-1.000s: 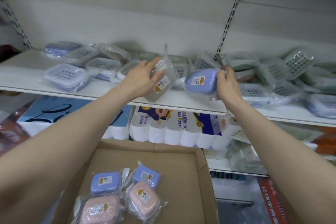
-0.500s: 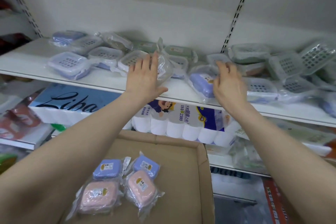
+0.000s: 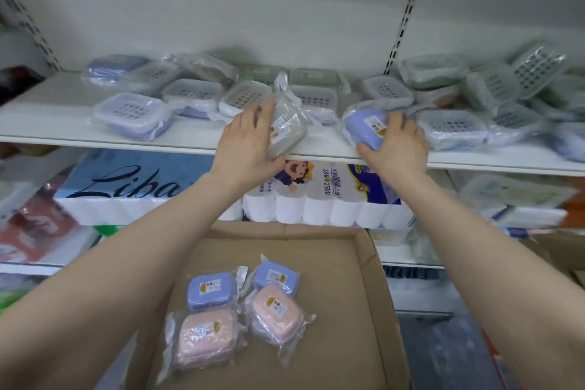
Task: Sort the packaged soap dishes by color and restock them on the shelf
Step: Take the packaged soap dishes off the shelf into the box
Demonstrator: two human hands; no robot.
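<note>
I see the white shelf [image 3: 79, 133]; my left hand [image 3: 247, 142] grips a grey dish [image 3: 286, 128], my right hand [image 3: 395, 142] a blue dish [image 3: 367, 127].

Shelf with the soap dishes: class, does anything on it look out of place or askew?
Yes. The grey-green soap dish under the left hand stands tilted on edge at the shelf lip, not flat. Behind it, blue and green dishes lie mixed and overlapping, not grouped by colour.
</note>
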